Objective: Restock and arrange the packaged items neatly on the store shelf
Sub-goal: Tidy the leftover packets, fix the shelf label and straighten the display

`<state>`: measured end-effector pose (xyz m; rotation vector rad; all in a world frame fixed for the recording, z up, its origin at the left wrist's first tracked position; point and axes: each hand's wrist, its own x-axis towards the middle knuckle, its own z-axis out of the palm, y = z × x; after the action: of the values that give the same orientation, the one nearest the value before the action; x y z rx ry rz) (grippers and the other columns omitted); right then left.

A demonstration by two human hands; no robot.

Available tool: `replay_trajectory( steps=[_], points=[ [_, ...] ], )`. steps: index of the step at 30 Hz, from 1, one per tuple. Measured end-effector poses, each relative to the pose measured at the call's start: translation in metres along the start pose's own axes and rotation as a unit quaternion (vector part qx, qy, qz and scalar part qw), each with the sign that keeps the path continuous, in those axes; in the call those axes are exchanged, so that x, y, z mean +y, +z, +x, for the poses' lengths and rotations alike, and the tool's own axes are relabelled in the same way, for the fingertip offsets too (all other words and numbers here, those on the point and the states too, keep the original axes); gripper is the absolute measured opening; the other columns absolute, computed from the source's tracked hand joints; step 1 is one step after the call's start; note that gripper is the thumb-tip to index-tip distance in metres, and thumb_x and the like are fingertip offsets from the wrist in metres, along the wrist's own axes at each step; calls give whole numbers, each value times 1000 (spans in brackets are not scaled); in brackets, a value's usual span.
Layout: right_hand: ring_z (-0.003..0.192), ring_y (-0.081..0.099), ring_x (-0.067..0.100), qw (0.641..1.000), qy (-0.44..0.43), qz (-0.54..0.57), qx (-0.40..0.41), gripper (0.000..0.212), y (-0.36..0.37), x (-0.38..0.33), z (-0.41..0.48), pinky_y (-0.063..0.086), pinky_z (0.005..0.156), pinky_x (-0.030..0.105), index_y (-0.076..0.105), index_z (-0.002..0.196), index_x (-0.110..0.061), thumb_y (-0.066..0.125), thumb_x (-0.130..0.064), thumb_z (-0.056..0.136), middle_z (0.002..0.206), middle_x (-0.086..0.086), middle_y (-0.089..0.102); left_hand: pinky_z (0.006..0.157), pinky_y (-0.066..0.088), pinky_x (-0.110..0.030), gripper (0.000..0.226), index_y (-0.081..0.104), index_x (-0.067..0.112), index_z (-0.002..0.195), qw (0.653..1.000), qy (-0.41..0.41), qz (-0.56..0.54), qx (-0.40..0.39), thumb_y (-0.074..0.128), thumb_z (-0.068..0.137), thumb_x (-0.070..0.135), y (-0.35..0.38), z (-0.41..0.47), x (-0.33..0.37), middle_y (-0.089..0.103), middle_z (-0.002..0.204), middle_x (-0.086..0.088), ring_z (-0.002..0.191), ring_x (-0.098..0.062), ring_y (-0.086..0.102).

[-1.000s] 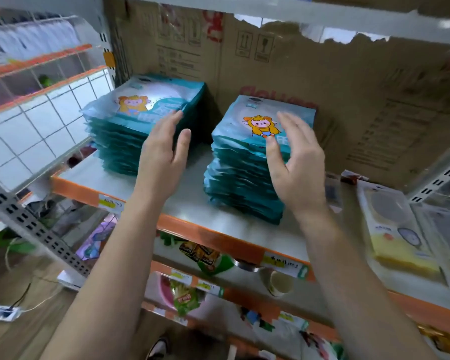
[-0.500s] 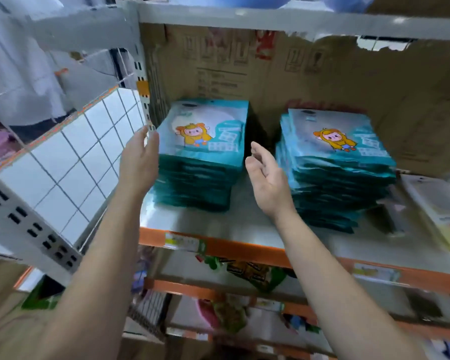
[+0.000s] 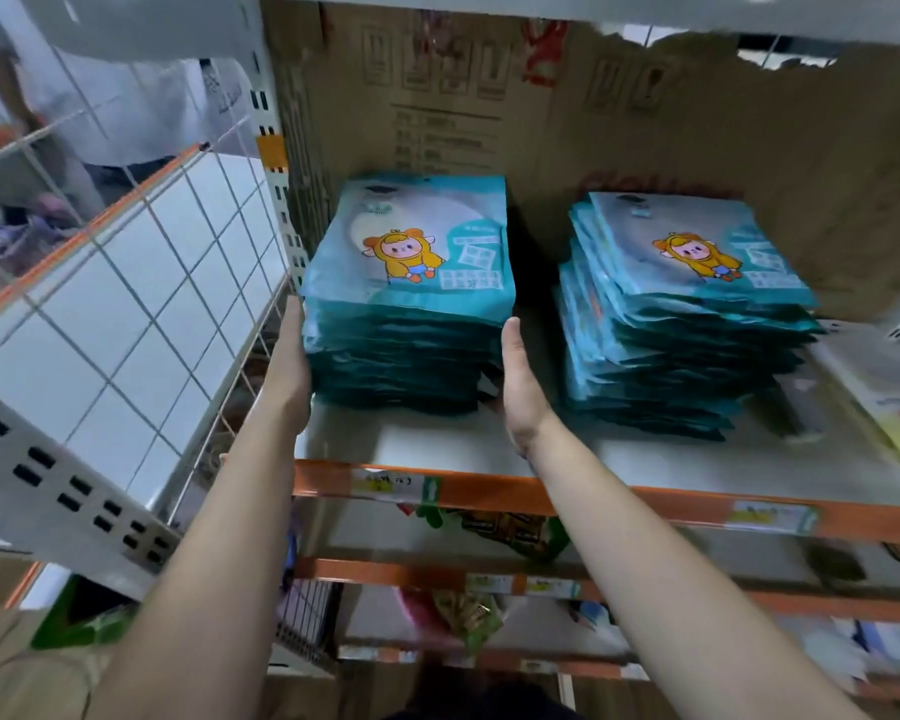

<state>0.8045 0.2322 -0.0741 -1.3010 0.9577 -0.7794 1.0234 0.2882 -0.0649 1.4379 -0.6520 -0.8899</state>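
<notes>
Flat left hand [image 3: 291, 374] and right hand [image 3: 519, 379] bracket the stack [image 3: 411, 283] at the shelf's [image 3: 619, 462] left end; even inward pressure should square it.

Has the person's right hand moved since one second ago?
Yes: the right hand went left, from the right stack of teal packets to the left stack's right side.

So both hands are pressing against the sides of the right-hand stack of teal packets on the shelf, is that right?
Not quite. In the head view the left hand and right hand press against the sides of the left stack of teal packets on the shelf, not the right-hand one. The right stack stands apart, untouched.
</notes>
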Motion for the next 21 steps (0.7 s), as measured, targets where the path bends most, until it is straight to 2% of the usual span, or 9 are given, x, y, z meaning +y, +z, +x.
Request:
replay_trajectory(
  steps=[3,6,9,11,16,17,19,20,21],
  points=[
    [145,24,12,1000,-3,29,-1,89,0,3,3,14,121,43,23,151,-39,21,-86,75,158,-13,25,81,51,-33,46,68,45,106,1000,6,3,-22,31,92,69,4,-2,-5,73,104,12,101,-10,67],
    [144,28,11,998,-17,59,28,90,-6,3,5,21,120,44,28,151,-35,27,-84,75,156,-10,31,85,52,-36,40,65,40,113,999,12,-3,-42,31,99,55,14,-4,-10,70,115,4,105,-13,66],
    [142,31,11,994,-16,90,62,94,-23,5,4,23,119,44,30,150,-35,34,-85,71,155,-10,34,69,54,-25,41,68,43,94,998,6,-8,-54,28,104,36,32,-7,-17,73,98,10,89,-8,69],
    [143,29,12,992,-15,102,72,92,-36,7,3,22,119,46,28,151,-34,33,-83,73,156,-9,33,62,53,-20,47,70,46,86,998,9,3,-67,28,103,33,45,-10,-20,74,89,15,83,-5,69],
    [140,36,15,990,-46,117,58,67,-50,4,-1,23,118,48,36,148,-29,27,-66,94,150,-3,43,60,51,-22,34,65,38,96,997,17,59,-54,32,100,36,52,-11,-15,70,99,1,81,-13,66],
    [138,39,15,989,-60,121,62,62,-50,1,-1,26,118,48,40,146,-26,28,-60,96,147,-2,47,66,51,-26,34,65,34,99,995,26,89,-40,31,99,36,51,-10,-12,69,104,-1,89,-16,65],
    [133,45,16,983,-93,135,77,60,-49,-8,0,31,116,46,46,142,-21,34,-53,93,141,1,53,91,48,-37,39,63,27,117,990,64,124,2,30,99,37,49,-7,1,63,122,-2,113,-19,57],
    [133,45,17,980,-112,143,85,60,-48,-13,1,31,115,46,45,143,-20,35,-51,92,142,2,53,102,43,-39,43,59,24,127,994,66,85,12,30,99,41,50,-7,11,59,131,0,122,-17,52],
    [135,43,16,976,-130,149,92,61,-47,-18,3,30,116,45,43,144,-20,36,-50,91,144,2,50,104,42,-37,47,56,24,132,999,48,20,5,30,99,46,52,-7,20,58,133,3,125,-14,51]
  ],
)
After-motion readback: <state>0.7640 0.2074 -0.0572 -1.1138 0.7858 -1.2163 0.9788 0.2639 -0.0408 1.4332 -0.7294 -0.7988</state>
